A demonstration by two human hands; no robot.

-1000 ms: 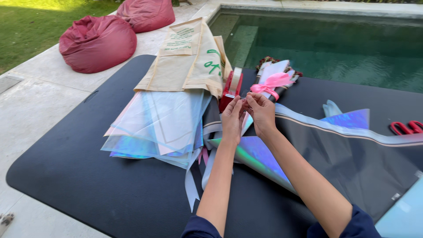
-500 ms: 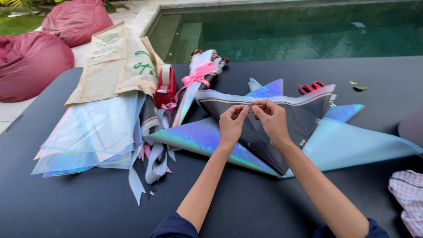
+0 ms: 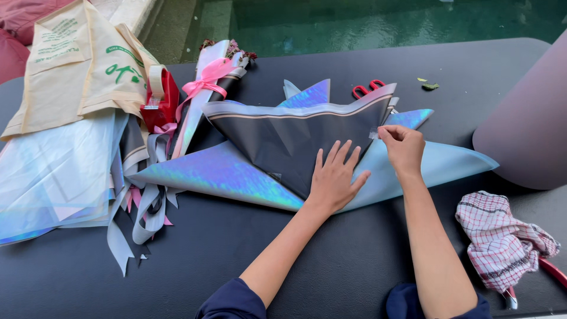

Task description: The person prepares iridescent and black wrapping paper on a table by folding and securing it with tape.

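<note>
A folded dark grey wrapping sheet point(image 3: 283, 139) with a pale border lies on a shiny iridescent sheet point(image 3: 218, 174) on the black table point(image 3: 207, 260). My left hand point(image 3: 335, 177) presses flat on the dark sheet's lower right part, fingers spread. My right hand point(image 3: 403, 147) pinches a small clear piece of tape point(image 3: 374, 133) at the dark sheet's right edge.
Red-handled scissors point(image 3: 367, 88) lie behind the sheets. A red tape dispenser point(image 3: 160, 100), a wrapped bouquet with a pink bow point(image 3: 204, 85), ribbons point(image 3: 139, 207), clear sheets and cloth bags point(image 3: 77, 65) sit left. A checked cloth point(image 3: 502, 242) lies right, a pool point(image 3: 378, 20) beyond.
Both hands were held together above the sheets, pinching tape. Now my left hand lies flat on the dark sheet and my right hand has gone to its right edge. The view has shifted right.
</note>
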